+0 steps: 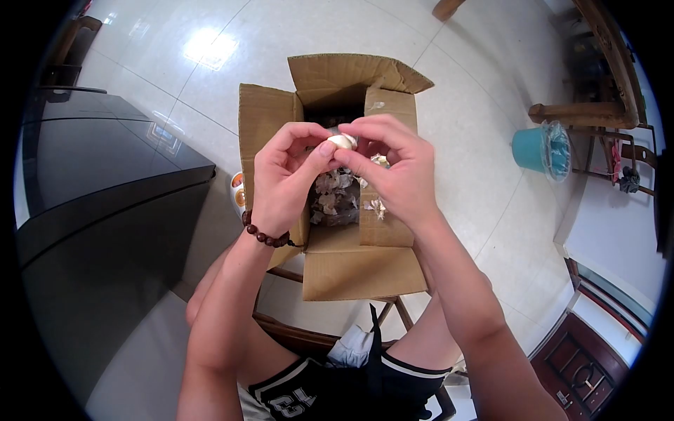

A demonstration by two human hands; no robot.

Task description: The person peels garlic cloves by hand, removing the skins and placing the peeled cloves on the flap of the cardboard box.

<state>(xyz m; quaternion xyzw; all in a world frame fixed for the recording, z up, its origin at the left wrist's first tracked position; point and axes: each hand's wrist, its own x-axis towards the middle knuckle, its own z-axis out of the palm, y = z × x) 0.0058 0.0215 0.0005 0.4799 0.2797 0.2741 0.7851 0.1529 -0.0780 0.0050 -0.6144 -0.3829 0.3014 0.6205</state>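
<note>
A small white piece that looks like garlic (342, 141) is pinched between the fingertips of both hands, above an open cardboard box (365, 275). My left hand (291, 168), with a dark bead bracelet at its wrist, is closed on its left side. My right hand (397, 158) is closed on the other side, thumb and fingers pressed to it. Below them, papery peelings (335, 189) lie inside the box. More scraps (378, 208) rest on the right flap. The hands hide part of the box's inside.
A dark glossy cabinet (105, 175) stands at the left. At the right are a teal bin with a plastic liner (530, 149) and wooden furniture (583, 114). My knees flank the box. An orange and white object (238, 189) sits left of it.
</note>
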